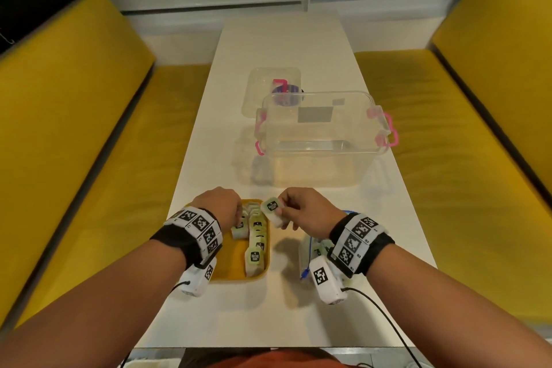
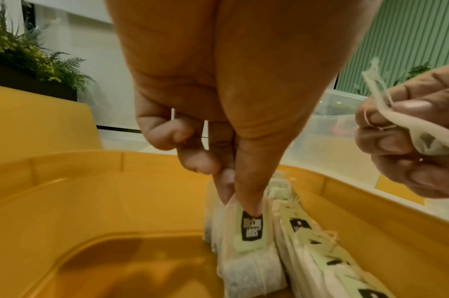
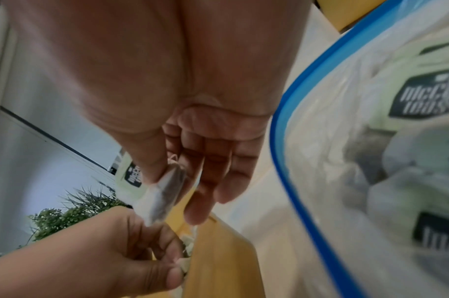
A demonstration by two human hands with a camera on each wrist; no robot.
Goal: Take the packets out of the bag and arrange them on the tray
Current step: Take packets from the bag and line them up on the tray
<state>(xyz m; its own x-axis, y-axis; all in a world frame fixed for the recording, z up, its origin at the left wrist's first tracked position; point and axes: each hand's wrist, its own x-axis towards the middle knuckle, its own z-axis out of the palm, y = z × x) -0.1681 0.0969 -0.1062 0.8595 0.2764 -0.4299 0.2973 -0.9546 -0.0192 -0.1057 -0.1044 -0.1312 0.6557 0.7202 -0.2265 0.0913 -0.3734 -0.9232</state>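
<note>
A yellow tray lies on the white table near me, with a row of several pale tea packets standing along its right side. My left hand reaches into the tray and pinches the top of one upright packet beside that row. My right hand hovers just right of the tray's far corner, pinching another tea packet between thumb and fingers, label up. The clear zip bag with a blue seal lies under my right wrist, with more packets inside.
A clear plastic box with pink latches stands beyond the hands, its lid behind it. Yellow benches flank the narrow table. Sensor cables run from both wrists toward the table's near edge.
</note>
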